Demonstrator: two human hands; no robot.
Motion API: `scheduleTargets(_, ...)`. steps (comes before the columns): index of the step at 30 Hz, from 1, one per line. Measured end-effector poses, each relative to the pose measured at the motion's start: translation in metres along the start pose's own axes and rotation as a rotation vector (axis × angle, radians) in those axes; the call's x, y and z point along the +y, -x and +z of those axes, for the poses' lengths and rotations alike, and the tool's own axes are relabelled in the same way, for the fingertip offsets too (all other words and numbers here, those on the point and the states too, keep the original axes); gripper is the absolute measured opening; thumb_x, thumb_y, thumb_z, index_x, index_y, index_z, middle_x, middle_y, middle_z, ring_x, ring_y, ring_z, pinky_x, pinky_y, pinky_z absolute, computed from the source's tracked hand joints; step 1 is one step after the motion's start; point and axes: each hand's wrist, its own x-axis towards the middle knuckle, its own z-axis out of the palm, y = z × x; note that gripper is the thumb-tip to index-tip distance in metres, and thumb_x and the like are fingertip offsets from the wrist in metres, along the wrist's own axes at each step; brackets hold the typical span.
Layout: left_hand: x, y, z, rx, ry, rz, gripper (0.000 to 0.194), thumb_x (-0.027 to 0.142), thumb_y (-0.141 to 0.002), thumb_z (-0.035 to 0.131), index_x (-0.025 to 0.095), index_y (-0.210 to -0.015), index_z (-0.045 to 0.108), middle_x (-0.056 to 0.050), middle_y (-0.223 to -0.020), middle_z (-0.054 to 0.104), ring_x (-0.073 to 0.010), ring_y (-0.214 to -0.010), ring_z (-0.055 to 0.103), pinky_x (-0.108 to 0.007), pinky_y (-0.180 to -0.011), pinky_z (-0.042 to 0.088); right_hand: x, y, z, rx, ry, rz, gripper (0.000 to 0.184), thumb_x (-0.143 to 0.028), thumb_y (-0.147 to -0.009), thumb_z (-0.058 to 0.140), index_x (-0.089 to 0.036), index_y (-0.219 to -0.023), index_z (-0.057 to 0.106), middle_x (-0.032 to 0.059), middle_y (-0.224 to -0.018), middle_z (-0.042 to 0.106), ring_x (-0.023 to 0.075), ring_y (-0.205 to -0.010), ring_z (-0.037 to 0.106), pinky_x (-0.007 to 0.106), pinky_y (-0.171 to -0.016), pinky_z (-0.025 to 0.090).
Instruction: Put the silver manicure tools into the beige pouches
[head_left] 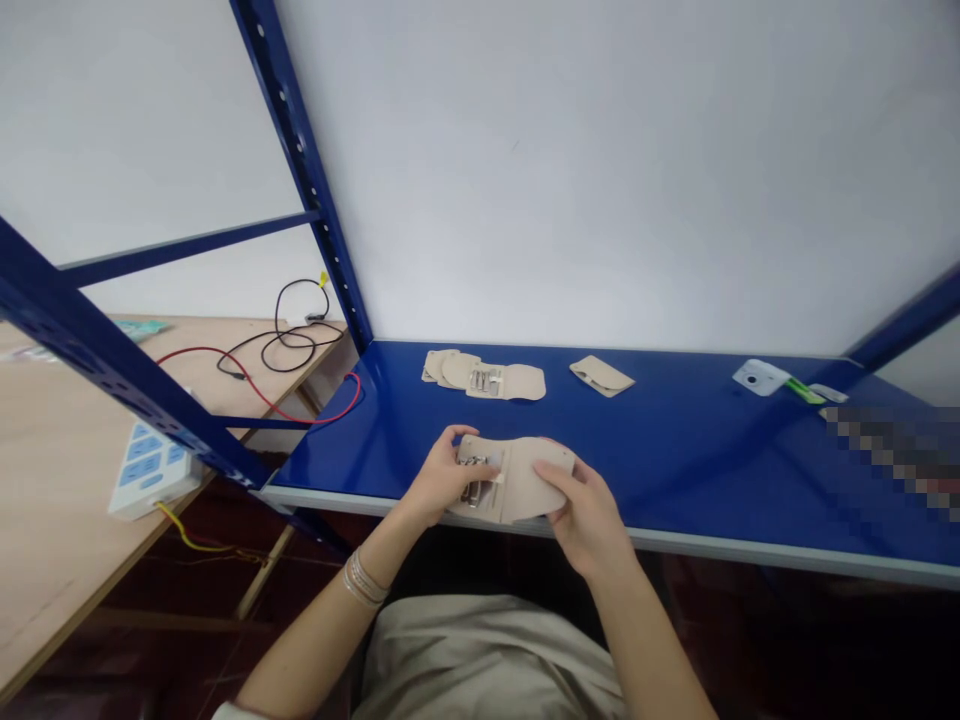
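Note:
Both hands hold an opened beige manicure case [525,482] over the front edge of the blue shelf. My left hand [442,478] is closed on its left side, the thumb lying across the metal tools [474,482] tucked inside. On the right, my right hand [589,505] grips the plain flap, thumb on top and fingers behind. Beyond them lies another opened case [523,382] with small metal tools showing, overlapping several beige cases [454,368] at its left. A single folded case [602,376] sits farther right.
The blue shelf [675,450] has upright posts [300,150] at the left. A wooden table [67,560] beside it carries a white power strip [154,465], a red cable [247,385] and a black cable [289,345]. A white-and-green item [761,378] lies at the shelf's right.

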Motion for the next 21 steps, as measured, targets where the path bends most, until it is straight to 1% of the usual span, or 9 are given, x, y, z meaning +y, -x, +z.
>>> scheduleTargets(3,-0.002,0.002,0.001,-0.047,-0.069,0.019,0.065,0.019,-0.057,0.081,0.019,-0.112,0.045,0.001,-0.076,0.061,-0.0133,-0.063,0.06,-0.022,-0.056,0.047,-0.004,-0.001,0.012,-0.043,0.021,0.003,0.057,-0.032,-0.06,0.079,-0.02,-0.112,0.061,0.0067,-0.092,0.067,0.0222,-0.08,0.066,0.03,-0.064,0.058)
scheduleTargets(6,-0.002,0.001,0.0,-0.087,-0.039,0.04,0.066,0.027,-0.063,0.079,0.021,-0.117,0.042,0.0,-0.078,0.062,-0.0135,-0.064,0.06,-0.022,-0.057,0.047,-0.01,-0.007,0.022,-0.209,0.163,-0.01,0.063,-0.043,-0.067,0.076,-0.02,-0.122,0.055,0.004,-0.083,0.063,0.0181,-0.07,0.063,0.029,-0.059,0.057)
scheduleTargets(9,-0.001,-0.002,-0.003,-0.015,0.047,0.028,0.053,0.038,-0.073,0.07,0.019,-0.118,0.048,-0.002,-0.08,0.065,-0.0139,-0.065,0.06,-0.023,-0.058,0.046,-0.012,-0.013,0.028,-0.308,0.34,-0.037,0.062,-0.052,-0.077,0.065,-0.018,-0.127,0.051,0.0041,-0.079,0.062,0.0173,-0.068,0.062,0.029,-0.055,0.057)
scheduleTargets(11,0.0,-0.005,-0.004,0.017,0.114,0.013,0.043,0.046,-0.079,0.061,0.015,-0.108,0.058,-0.004,-0.079,0.066,-0.016,-0.068,0.061,-0.024,-0.061,0.047,-0.012,-0.016,0.029,-0.321,0.429,-0.057,0.061,-0.051,-0.08,0.063,-0.016,-0.128,0.05,0.0051,-0.081,0.062,0.0175,-0.071,0.062,0.026,-0.051,0.055)
scheduleTargets(13,0.001,-0.006,-0.005,-0.025,0.153,0.004,0.045,0.054,-0.081,0.056,0.012,-0.095,0.064,-0.007,-0.076,0.067,-0.0177,-0.067,0.062,-0.026,-0.062,0.047,-0.009,-0.018,0.028,-0.336,0.476,-0.073,0.059,-0.049,-0.081,0.062,-0.015,-0.128,0.051,0.006,-0.082,0.063,0.018,-0.074,0.062,0.025,-0.049,0.053)
scheduleTargets(15,0.0,-0.006,-0.004,-0.061,0.121,0.012,0.047,0.056,-0.079,0.059,0.011,-0.088,0.065,-0.007,-0.073,0.066,-0.0167,-0.062,0.06,-0.025,-0.057,0.046,-0.007,-0.02,0.027,-0.346,0.486,-0.085,0.057,-0.047,-0.082,0.062,-0.014,-0.128,0.05,0.0063,-0.083,0.063,0.0184,-0.075,0.062,0.025,-0.05,0.053)
scheduleTargets(18,-0.002,-0.006,-0.003,-0.03,0.022,0.041,0.04,0.05,-0.074,0.067,0.011,-0.083,0.064,-0.004,-0.068,0.065,-0.0128,-0.054,0.055,-0.021,-0.05,0.041,-0.006,-0.025,0.023,-0.358,0.508,-0.099,0.053,-0.043,-0.083,0.059,-0.014,-0.126,0.051,0.0065,-0.082,0.064,0.0186,-0.073,0.062,0.027,-0.052,0.053)
scheduleTargets(19,-0.003,-0.006,-0.002,-0.027,0.006,0.045,0.039,0.049,-0.074,0.067,0.011,-0.082,0.064,-0.003,-0.066,0.064,-0.0119,-0.052,0.054,-0.021,-0.049,0.04,-0.008,-0.028,0.022,-0.359,0.551,-0.136,0.048,-0.041,-0.084,0.058,-0.014,-0.123,0.054,0.0064,-0.081,0.065,0.0183,-0.071,0.062,0.028,-0.053,0.053)
scheduleTargets(21,-0.003,-0.006,-0.002,-0.025,-0.008,0.046,0.036,0.046,-0.076,0.065,0.011,-0.081,0.064,-0.002,-0.063,0.062,-0.0107,-0.051,0.052,-0.02,-0.048,0.039,-0.011,-0.034,0.021,-0.325,0.707,-0.297,0.036,-0.038,-0.083,0.058,-0.015,-0.11,0.063,0.0064,-0.08,0.066,0.0173,-0.067,0.061,0.03,-0.058,0.052)
